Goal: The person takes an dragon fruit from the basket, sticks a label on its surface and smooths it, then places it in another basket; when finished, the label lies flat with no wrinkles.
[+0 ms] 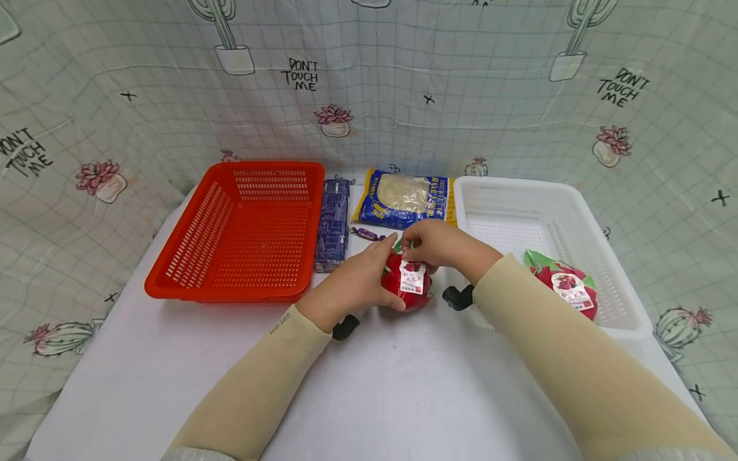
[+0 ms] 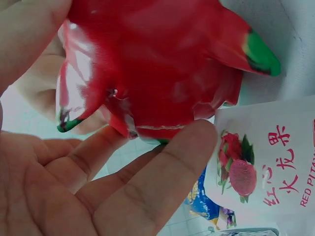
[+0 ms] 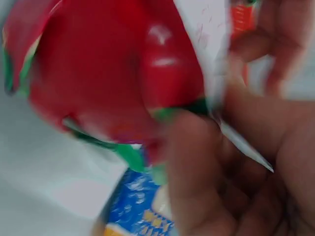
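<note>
A red dragon fruit with green-tipped scales [image 1: 398, 298] sits on the table between both hands. My left hand [image 1: 360, 275] holds it from the left, thumb on the near side and fingers toward the far side. A white label [image 1: 412, 282] with a fruit picture lies against its front; the left wrist view shows this label [image 2: 266, 162] in large print. At the top of the fruit, my right hand [image 1: 435, 243] pinches the label's upper edge. In the right wrist view the label's thin edge [image 3: 243, 145] shows between thumb and fingers, somewhat blurred.
A red basket [image 1: 230, 293] stands at left, with a dark blue patterned box [image 1: 332, 224] beside it. Behind the hands lie a blue-yellow packet [image 1: 403, 195] and a purple-wrapped candy [image 1: 365, 234]. Another labelled dragon fruit [image 1: 567, 288] lies in the white basket [image 1: 611, 275] at right.
</note>
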A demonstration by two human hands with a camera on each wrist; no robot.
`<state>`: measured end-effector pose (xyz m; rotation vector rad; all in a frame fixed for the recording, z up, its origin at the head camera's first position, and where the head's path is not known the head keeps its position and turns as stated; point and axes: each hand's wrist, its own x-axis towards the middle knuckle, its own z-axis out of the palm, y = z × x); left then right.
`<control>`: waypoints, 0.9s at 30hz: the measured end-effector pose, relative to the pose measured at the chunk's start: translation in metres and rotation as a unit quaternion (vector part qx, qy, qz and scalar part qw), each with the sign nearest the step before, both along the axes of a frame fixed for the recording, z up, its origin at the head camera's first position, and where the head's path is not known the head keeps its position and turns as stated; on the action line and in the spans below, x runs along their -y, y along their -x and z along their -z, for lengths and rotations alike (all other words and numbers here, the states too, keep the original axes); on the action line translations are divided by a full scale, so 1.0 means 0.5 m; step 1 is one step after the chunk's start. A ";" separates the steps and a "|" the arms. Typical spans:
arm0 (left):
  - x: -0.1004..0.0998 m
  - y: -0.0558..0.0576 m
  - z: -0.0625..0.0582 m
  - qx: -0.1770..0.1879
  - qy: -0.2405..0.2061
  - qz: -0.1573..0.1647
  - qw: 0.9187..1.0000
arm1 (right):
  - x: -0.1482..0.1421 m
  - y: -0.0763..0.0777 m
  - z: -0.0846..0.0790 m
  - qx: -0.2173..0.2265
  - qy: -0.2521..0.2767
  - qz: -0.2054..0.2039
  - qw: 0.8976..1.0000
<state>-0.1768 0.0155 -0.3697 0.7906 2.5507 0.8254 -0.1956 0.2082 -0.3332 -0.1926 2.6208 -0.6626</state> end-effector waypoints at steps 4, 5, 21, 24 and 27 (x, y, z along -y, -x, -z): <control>0.003 -0.004 -0.003 0.005 0.005 -0.001 1.000 | 0.007 0.005 0.007 -0.013 -0.026 0.000 1.000; 0.003 -0.005 -0.004 0.003 0.006 0.001 1.000 | 0.008 0.004 0.006 -0.017 -0.032 -0.004 0.999; 0.006 0.003 -0.004 -0.019 0.009 0.023 1.000 | 0.006 -0.047 -0.016 -0.013 -0.147 -0.120 0.982; 0.007 0.003 -0.003 -0.018 0.004 0.028 0.999 | 0.005 -0.047 -0.018 -0.016 -0.143 -0.118 0.983; 0.008 0.003 -0.003 -0.014 0.001 0.028 1.000 | 0.001 -0.046 -0.022 -0.011 -0.126 -0.116 0.985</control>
